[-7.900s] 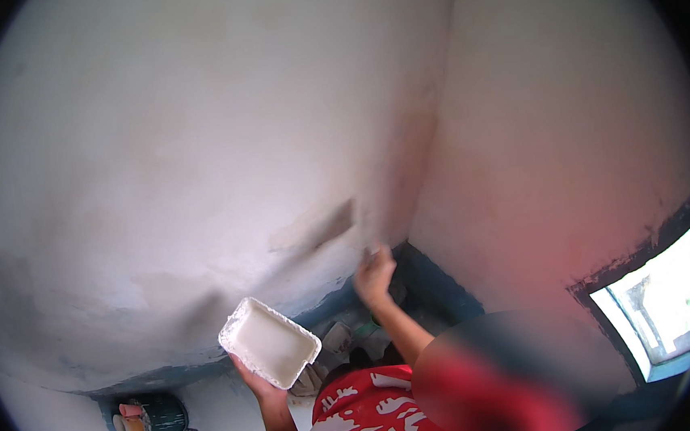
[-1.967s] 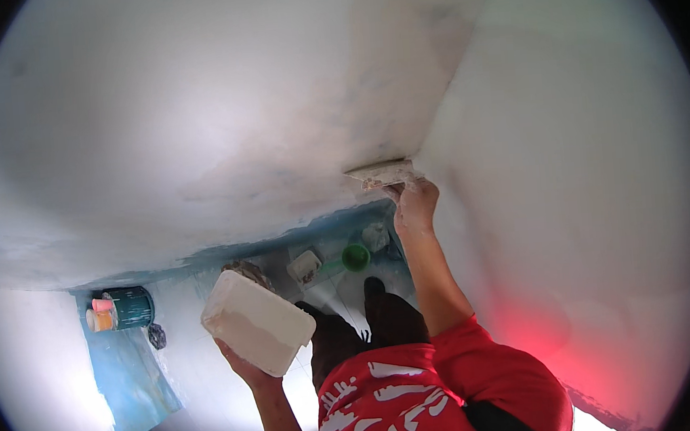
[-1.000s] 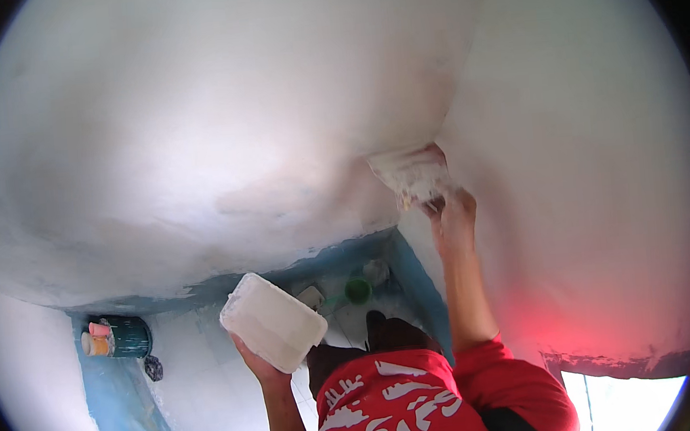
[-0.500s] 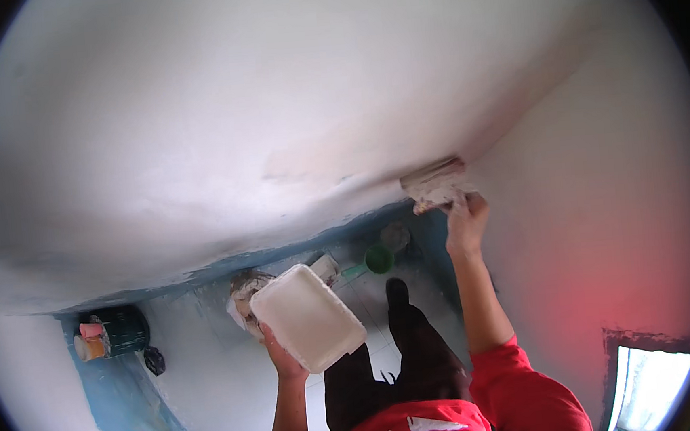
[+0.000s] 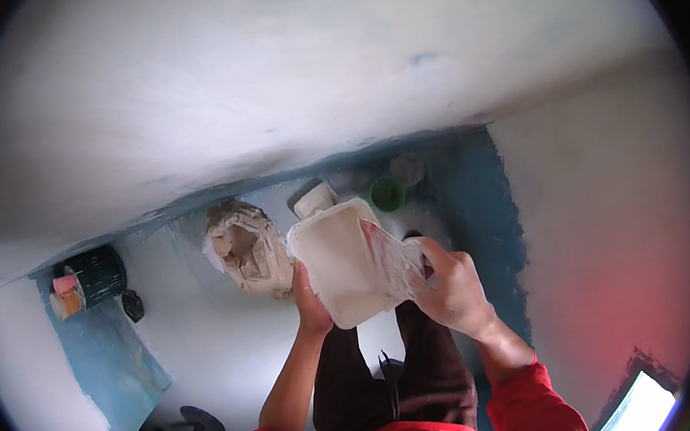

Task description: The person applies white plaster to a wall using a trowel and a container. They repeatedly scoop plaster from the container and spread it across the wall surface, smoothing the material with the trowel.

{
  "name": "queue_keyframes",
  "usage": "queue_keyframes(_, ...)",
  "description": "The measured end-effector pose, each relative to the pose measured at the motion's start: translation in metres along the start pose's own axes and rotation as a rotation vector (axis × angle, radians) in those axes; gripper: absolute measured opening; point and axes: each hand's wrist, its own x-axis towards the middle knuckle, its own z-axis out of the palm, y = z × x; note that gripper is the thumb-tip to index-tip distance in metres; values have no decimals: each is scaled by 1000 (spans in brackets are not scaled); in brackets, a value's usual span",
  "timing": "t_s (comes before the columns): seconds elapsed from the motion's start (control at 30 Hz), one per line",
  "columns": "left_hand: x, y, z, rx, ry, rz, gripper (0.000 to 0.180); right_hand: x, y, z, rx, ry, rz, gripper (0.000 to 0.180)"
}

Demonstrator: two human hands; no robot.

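So my left hand [image 5: 309,298] is cupped under the white plaster tray [image 5: 341,268], fingers wrapped round its edge and holding it tilted in front of my chest, while my right hand [image 5: 450,288] is clamped on the trowel [image 5: 393,259], blade laid flat on the tray's putty. Half a second back that right arm was stretched way up, pressing the trowel into the wall corner; now it's pulled down to the tray. Torn sack [image 5: 246,247] and green cup [image 5: 387,193] sit on the floor below.
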Motion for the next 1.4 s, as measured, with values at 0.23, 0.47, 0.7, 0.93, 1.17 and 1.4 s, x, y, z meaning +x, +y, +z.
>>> queue_keyframes(0.23, 15, -61, -10, -22, -3, -39, 52, 15, 62, 39, -112, -105, 110, 25)
queue_keyframes(0.47, 30, -115, -5, 110, 58, 24, 53, 19, 117, 41, -11, -160, 51, 26)
queue_keyframes(0.7, 49, -142, 9, 43, 40, 25, 53, 23, 146, 47, 145, -127, 60, 21)
queue_keyframes(0.93, 58, -145, 1, -70, 69, -27, 56, 24, 160, 35, 435, -40, 149, 18)
queue_keyframes(1.17, 59, -127, -26, -134, 134, -69, 60, 11, 183, 72, 912, 11, 345, 22)
queue_keyframes(1.4, 47, -104, -106, 720, 167, 302, 63, 12, 210, 119, 1231, 331, 425, 21)
